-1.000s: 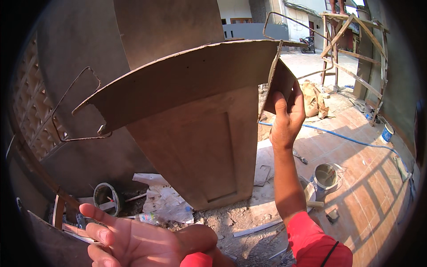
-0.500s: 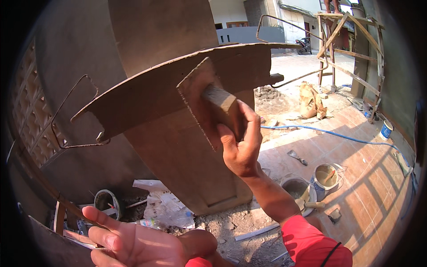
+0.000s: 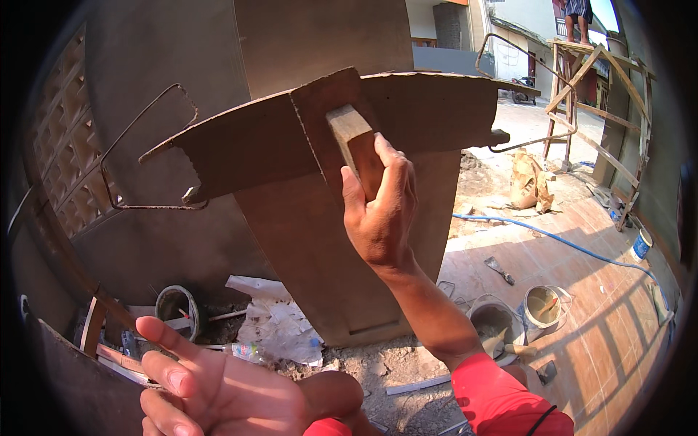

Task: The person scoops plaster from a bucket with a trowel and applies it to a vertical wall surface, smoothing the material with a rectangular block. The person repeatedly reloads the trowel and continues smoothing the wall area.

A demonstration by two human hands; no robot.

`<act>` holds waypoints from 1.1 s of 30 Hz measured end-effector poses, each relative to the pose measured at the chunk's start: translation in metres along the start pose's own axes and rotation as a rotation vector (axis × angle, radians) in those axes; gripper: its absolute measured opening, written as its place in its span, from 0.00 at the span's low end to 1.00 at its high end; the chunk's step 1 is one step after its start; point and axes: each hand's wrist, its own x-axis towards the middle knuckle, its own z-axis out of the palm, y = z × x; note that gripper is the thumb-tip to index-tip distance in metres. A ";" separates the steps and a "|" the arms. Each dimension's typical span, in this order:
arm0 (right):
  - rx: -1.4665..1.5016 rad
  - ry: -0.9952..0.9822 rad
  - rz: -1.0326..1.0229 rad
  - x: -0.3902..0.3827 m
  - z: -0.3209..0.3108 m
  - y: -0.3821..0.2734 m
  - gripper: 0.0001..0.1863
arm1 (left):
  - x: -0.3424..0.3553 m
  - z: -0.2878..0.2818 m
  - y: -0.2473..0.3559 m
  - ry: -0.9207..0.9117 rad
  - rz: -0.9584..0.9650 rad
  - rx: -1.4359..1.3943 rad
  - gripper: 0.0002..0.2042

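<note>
Your left hand (image 3: 225, 391) hovers palm-up, loosely curled, holding nothing; farther out, your right hand (image 3: 383, 211), forearm (image 3: 436, 312) slanting up and leftward, grips a float (image 3: 320, 102) by its block handle (image 3: 349, 131), before the curved slab (image 3: 429, 109).

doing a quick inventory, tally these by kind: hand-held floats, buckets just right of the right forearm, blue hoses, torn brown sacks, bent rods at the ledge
Float in the right hand: 1
Buckets: 2
Blue hose: 1
Torn brown sack: 1
Bent rods, one near each end of the ledge: 2
Total: 7
</note>
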 end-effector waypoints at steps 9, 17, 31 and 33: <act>1.043 -0.205 0.561 -0.008 -0.018 -0.039 0.26 | 0.008 -0.008 0.012 0.006 0.015 0.033 0.08; 0.328 0.203 0.422 0.037 -0.084 0.063 0.23 | 0.017 -0.005 0.008 0.021 -0.009 0.000 0.08; 0.267 -0.154 0.034 -0.013 0.079 -0.092 0.27 | 0.014 -0.076 0.060 -0.039 -0.035 1.020 0.28; 0.260 -0.210 -0.075 -0.022 0.097 -0.100 0.30 | 0.020 -0.051 0.037 0.161 0.048 0.465 0.14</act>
